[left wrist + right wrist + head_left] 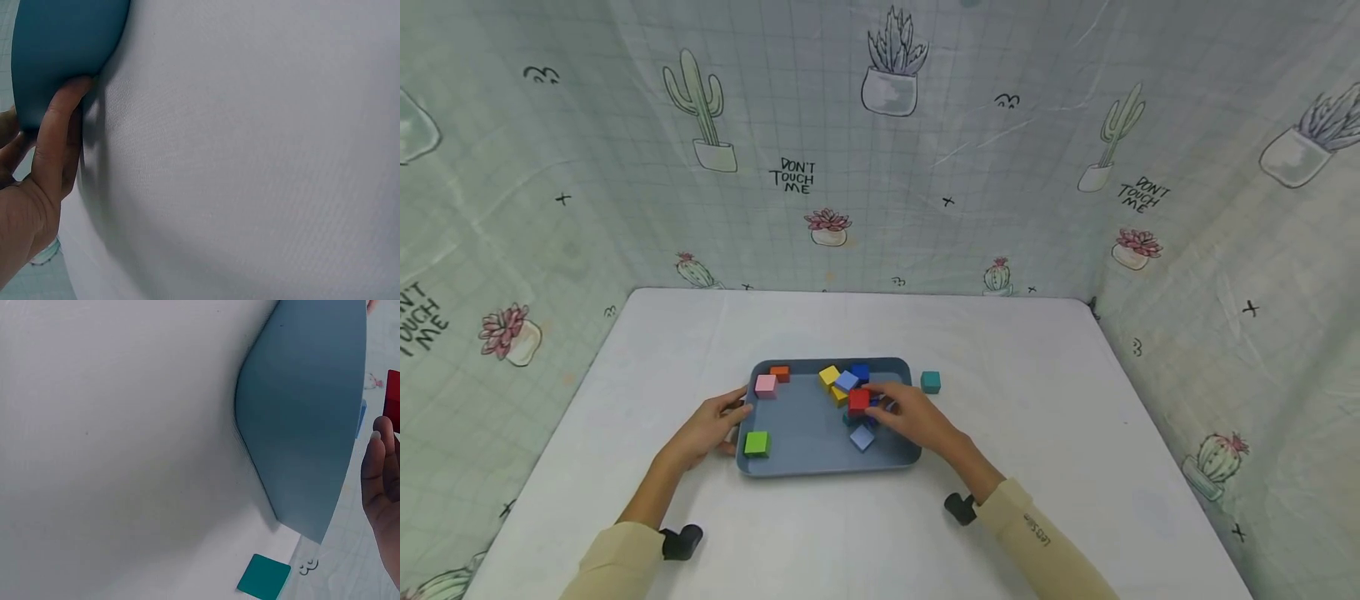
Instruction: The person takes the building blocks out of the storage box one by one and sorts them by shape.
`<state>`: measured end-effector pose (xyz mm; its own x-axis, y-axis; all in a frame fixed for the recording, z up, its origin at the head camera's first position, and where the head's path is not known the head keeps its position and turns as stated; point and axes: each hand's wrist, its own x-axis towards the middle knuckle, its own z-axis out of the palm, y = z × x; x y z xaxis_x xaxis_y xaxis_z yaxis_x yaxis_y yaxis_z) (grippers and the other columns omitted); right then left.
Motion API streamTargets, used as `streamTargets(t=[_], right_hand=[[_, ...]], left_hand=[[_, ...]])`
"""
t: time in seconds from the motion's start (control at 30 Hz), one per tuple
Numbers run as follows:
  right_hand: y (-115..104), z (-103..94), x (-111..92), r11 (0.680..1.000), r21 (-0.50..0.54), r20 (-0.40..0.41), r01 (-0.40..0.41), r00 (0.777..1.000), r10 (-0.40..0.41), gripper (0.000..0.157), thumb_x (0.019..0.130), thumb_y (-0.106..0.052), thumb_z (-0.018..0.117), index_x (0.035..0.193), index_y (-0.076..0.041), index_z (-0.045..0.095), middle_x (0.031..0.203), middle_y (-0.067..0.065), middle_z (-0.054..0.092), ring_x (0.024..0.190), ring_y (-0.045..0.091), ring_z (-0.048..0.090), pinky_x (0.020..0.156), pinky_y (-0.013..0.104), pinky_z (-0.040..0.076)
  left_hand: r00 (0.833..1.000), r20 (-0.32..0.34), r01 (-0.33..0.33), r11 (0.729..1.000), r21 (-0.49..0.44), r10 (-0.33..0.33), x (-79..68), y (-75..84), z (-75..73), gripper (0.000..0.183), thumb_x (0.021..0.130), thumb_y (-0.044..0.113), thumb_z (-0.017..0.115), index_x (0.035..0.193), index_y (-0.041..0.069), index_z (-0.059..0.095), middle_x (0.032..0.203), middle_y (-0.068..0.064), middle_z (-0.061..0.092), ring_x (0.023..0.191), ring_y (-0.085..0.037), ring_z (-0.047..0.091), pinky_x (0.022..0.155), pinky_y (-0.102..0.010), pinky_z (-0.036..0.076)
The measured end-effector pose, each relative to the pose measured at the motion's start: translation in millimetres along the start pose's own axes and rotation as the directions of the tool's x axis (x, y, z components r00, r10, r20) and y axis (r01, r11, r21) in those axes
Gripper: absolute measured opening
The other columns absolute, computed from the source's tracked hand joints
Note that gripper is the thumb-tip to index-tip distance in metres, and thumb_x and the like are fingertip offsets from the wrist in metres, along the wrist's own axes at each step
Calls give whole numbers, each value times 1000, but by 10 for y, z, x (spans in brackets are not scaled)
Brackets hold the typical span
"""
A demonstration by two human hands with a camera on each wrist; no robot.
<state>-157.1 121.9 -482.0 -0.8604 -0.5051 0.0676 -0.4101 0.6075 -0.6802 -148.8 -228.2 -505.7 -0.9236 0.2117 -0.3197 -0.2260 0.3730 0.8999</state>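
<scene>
A blue-grey tray (805, 454) holds several coloured blocks. At its left end my left hand (709, 429) grips the rim; the left wrist view shows the fingers (56, 131) against the tray's outer wall (69, 44). Over the right half of the tray, my right hand (917, 417) pinches a red block (859, 402) between thumb and fingers. In the right wrist view the red block (392, 400) is cut by the frame edge. Beneath and around it are yellow (829, 377), light blue (862, 437) and dark blue (861, 370) blocks, some partly hidden by the hand.
Pink (766, 386), orange (780, 373) and green (757, 444) blocks sit along the tray's left side. A teal block (931, 382) lies outside the tray, off its right end, on the white table (1037, 358). Cactus-print cloth (880, 167) surrounds the table.
</scene>
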Motion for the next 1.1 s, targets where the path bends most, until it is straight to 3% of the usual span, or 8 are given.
streamTargets(t=[0.37, 1.1], right_hand=[[34, -71, -2, 1000, 25, -44, -8, 999, 9, 44, 91, -27, 63, 131, -10, 55, 113, 1, 61, 90, 9, 57, 77, 21, 50], [133, -97, -19, 999, 41, -99, 15, 995, -11, 43, 91, -23, 65, 130, -8, 55, 107, 7, 62, 88, 9, 58, 74, 23, 51]], left_hand=[[1000, -2, -7, 1000, -11, 7, -9, -13, -4, 60, 100, 19, 48, 148, -1, 19, 138, -31, 32, 113, -40, 45, 68, -38, 56], [999, 7, -34, 999, -18, 34, 16, -31, -32, 61, 100, 21, 49, 148, -1, 19, 136, -30, 35, 114, -42, 45, 68, -38, 56]])
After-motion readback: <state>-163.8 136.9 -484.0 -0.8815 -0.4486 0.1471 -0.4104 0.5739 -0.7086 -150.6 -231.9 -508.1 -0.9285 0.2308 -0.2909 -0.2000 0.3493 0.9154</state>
